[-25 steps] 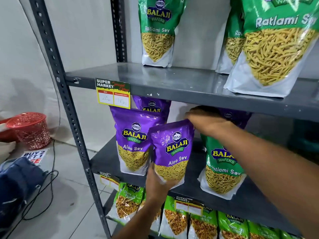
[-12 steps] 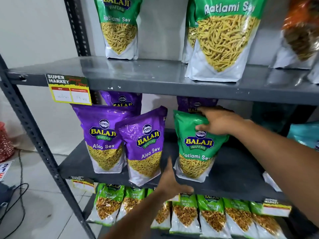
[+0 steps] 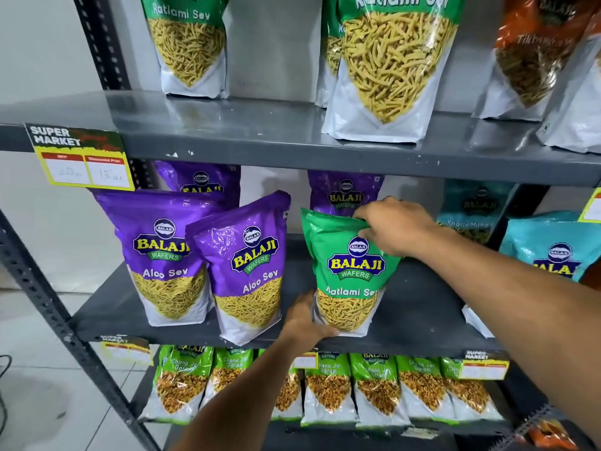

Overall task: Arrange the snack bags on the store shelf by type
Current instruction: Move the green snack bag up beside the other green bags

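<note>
A green Ratlami Sev bag point(image 3: 349, 271) stands on the middle shelf point(image 3: 419, 320) among purple bags. My right hand point(image 3: 395, 229) grips its top right corner. My left hand point(image 3: 305, 320) holds its bottom left corner at the shelf's front. Two purple Aloo Sev bags point(image 3: 162, 255) point(image 3: 248, 268) stand to the left, the right one tilted. Two more purple bags point(image 3: 200, 182) point(image 3: 344, 192) stand behind. Green Ratlami Sev bags point(image 3: 188, 43) point(image 3: 393, 63) stand on the top shelf point(image 3: 260, 128).
Teal Khatta Mitha bags point(image 3: 553, 249) fill the middle shelf's right end. An orange bag point(image 3: 527, 56) stands at the top right. Several Chana Jor Garam bags point(image 3: 374, 385) line the bottom shelf. A price tag point(image 3: 79, 157) hangs at the top shelf's left edge. The grey upright point(image 3: 39, 288) runs down the left.
My left hand let go of the purple Aloo Sev bag and moved right to the green bag's base. My right hand came onto the green bag's top. The camera shifted right.
</note>
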